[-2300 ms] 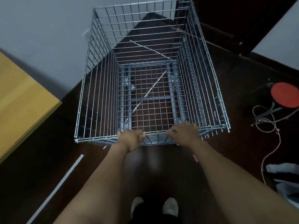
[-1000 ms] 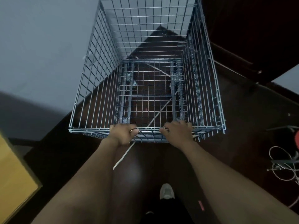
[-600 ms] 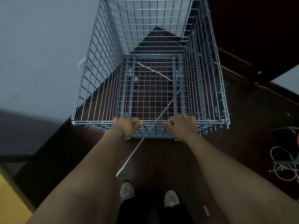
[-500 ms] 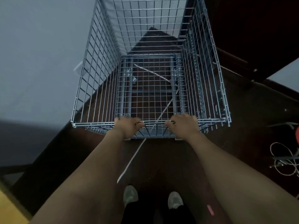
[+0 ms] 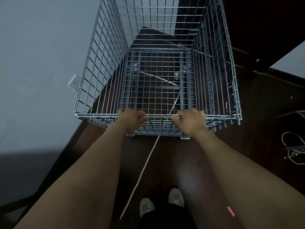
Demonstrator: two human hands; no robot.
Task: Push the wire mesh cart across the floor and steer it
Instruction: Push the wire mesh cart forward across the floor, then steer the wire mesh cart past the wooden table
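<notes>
A silver wire mesh cart (image 5: 219,115) stands on the dark wooden floor straight ahead of me, open at the top and with nothing inside. My left hand (image 5: 132,118) grips the cart's near top rail left of centre. My right hand (image 5: 191,120) grips the same rail right of centre, fingers curled over the wire. Both arms reach forward from the bottom of the view. The cart's far end runs out of the top of the frame.
A grey wall (image 5: 41,63) with a white outlet (image 5: 74,82) stands close on the cart's left. A thin white strip (image 5: 143,171) lies on the floor under the cart. Loose cables (image 5: 293,147) lie at the right. My shoes (image 5: 176,196) are below.
The cart has rolled forward along the wall and sits nearer to it. The yellow table at the left has dropped out of view. Both hands keep their grip on the rail.
</notes>
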